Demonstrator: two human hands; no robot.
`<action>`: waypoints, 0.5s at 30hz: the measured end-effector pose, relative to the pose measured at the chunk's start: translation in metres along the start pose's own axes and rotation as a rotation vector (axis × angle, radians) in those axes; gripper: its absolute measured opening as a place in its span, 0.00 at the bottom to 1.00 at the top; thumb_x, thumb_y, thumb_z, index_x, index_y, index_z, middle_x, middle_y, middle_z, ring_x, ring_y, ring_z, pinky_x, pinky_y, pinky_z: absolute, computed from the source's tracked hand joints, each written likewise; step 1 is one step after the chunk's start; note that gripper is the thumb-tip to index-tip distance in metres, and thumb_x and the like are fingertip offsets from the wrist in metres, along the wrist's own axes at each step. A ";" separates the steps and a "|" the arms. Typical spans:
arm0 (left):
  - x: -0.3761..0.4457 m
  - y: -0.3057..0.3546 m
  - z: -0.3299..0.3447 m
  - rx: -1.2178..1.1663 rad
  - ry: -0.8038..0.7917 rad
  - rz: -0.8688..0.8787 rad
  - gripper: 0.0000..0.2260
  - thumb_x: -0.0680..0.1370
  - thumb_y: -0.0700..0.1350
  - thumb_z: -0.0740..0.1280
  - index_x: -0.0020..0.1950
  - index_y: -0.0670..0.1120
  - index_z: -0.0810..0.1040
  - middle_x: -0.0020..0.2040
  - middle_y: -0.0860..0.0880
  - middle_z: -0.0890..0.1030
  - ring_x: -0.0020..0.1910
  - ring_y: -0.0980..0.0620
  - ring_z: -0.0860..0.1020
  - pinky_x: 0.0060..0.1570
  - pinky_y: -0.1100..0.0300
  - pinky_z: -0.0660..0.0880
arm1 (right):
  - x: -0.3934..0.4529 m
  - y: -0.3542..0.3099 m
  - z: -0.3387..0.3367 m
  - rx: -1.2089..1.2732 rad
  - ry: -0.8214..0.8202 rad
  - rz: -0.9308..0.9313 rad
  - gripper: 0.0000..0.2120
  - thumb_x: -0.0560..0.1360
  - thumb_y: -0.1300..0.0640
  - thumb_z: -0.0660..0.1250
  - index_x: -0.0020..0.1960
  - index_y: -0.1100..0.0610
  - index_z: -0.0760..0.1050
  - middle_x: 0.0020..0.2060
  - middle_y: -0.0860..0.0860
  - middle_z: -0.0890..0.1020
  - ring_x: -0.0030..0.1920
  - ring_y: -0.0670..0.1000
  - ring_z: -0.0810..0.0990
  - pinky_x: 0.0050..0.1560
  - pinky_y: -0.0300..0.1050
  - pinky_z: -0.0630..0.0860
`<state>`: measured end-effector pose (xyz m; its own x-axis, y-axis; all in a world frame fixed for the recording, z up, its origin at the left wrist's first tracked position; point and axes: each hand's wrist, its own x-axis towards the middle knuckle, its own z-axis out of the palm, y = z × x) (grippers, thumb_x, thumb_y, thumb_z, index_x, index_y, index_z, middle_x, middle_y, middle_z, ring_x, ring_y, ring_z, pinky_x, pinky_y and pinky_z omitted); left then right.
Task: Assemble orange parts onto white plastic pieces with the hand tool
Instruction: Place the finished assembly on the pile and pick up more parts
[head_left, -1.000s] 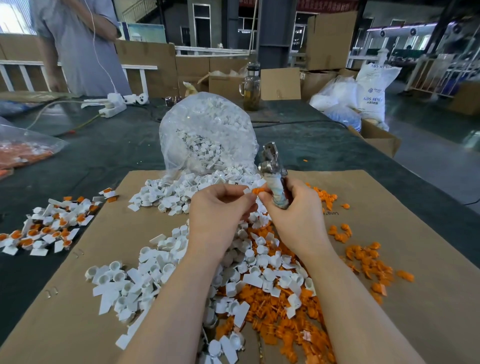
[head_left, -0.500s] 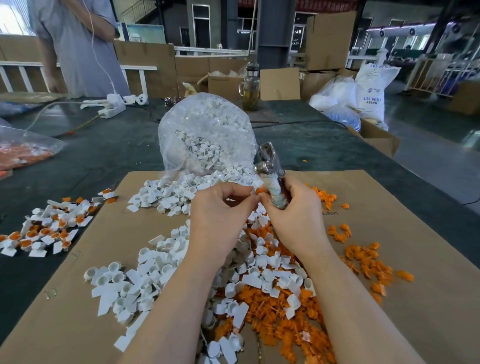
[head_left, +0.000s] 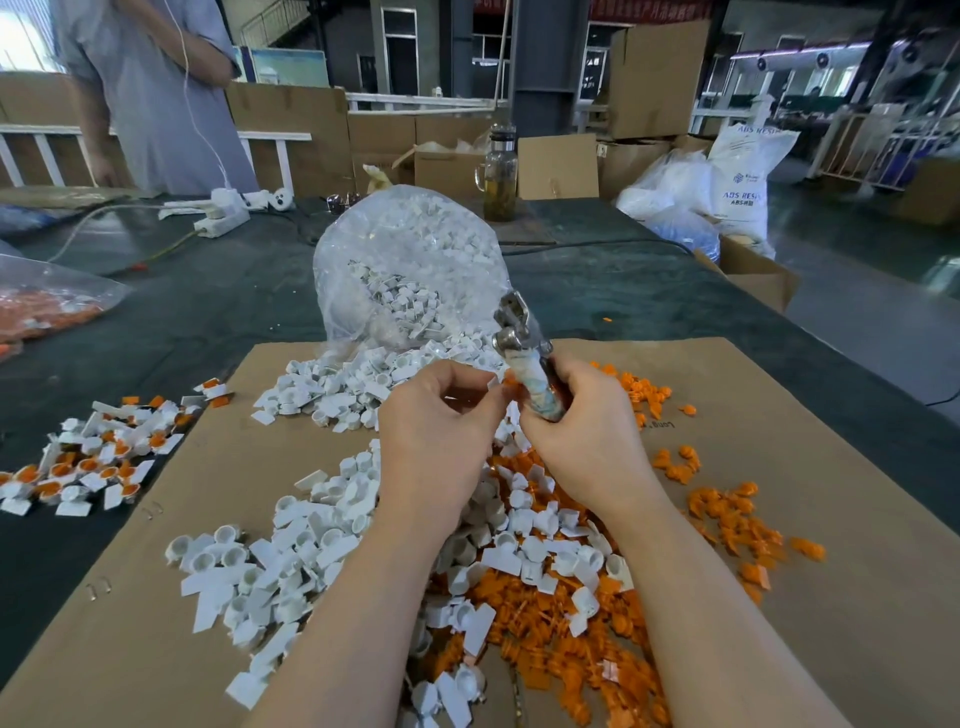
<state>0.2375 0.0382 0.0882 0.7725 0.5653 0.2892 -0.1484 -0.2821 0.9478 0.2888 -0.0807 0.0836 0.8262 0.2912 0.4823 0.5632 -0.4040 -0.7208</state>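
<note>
Orange part (head_left: 510, 380) pinched in left hand (head_left: 439, 436) beside the tool (head_left: 524, 358) gripped by right hand (head_left: 587, 441), above white pieces (head_left: 291, 566)

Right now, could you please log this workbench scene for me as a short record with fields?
left hand: left hand pinches a small white piece at its fingertips
right hand: right hand grips the hand tool, metal head pointing up
orange part: orange part shows between the two hands
loose stock: white pieces and orange parts scattered on the cardboard sheet
supply: clear bag of white pieces behind the hands
finished pile: assembled pieces on the dark table, far left
</note>
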 end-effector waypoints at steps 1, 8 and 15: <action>0.001 -0.001 -0.001 0.000 0.003 -0.006 0.05 0.72 0.46 0.77 0.39 0.52 0.82 0.34 0.55 0.84 0.34 0.58 0.82 0.34 0.67 0.77 | 0.000 0.000 0.000 0.006 -0.005 0.010 0.10 0.73 0.61 0.70 0.50 0.49 0.76 0.36 0.42 0.78 0.36 0.42 0.77 0.34 0.33 0.69; 0.006 0.002 -0.008 -0.237 0.017 -0.114 0.05 0.74 0.39 0.74 0.42 0.47 0.81 0.35 0.52 0.85 0.36 0.55 0.85 0.38 0.65 0.79 | 0.002 0.006 -0.012 0.143 -0.097 0.117 0.08 0.74 0.60 0.70 0.51 0.50 0.79 0.40 0.43 0.82 0.42 0.42 0.81 0.38 0.35 0.77; 0.007 0.003 -0.011 -0.374 0.019 -0.118 0.05 0.75 0.36 0.73 0.43 0.45 0.81 0.34 0.52 0.85 0.36 0.54 0.85 0.38 0.68 0.78 | 0.000 0.006 -0.017 0.079 -0.299 0.110 0.06 0.72 0.58 0.72 0.48 0.53 0.79 0.39 0.49 0.81 0.37 0.47 0.79 0.41 0.51 0.78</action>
<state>0.2353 0.0493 0.0948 0.7866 0.5921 0.1748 -0.2770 0.0854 0.9571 0.2927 -0.0979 0.0877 0.8344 0.4962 0.2401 0.4581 -0.3821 -0.8025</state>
